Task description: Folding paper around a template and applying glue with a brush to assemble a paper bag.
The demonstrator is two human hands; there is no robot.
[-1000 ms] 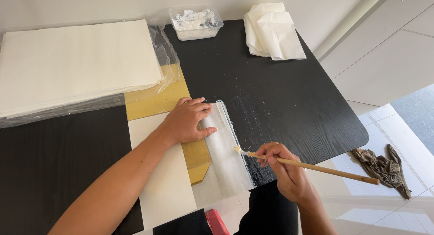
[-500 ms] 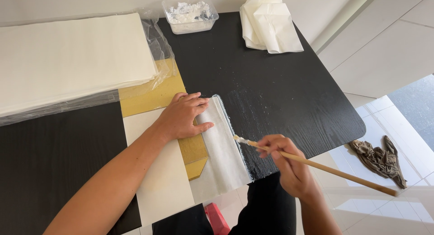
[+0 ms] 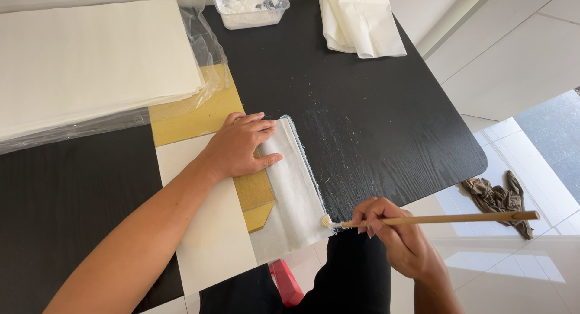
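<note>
A person stands at a black table [image 3: 374, 108], seen from above. The left hand [image 3: 238, 146] lies flat, fingers spread and gripping nothing, pressing down the near-left part of a white sheet of thin paper [image 3: 293, 187] that sits at the near edge of the table, partly over a gold card [image 3: 199, 112]. The right hand [image 3: 399, 235] is closed in a pinch around a long wooden-handled brush [image 3: 435, 218], held almost level. Over the last second the brush has travelled down the sheet's right edge: its pale bristles were about halfway along that edge and now touch the sheet's near right corner. The left hand has stayed put, holding the paper steady. This suggests the stroke along that edge is nearly finished; a wet, streaky patch shows on the table just right of the paper. Farther off sit a clear plastic tub [image 3: 249, 6] of white paste, a folded white cloth [image 3: 359, 21], and, to the left, a stack of white sheets [image 3: 90, 60] in plastic wrap. A crumpled brown rag [image 3: 498, 196] lies on the tiled floor to the right.
</note>
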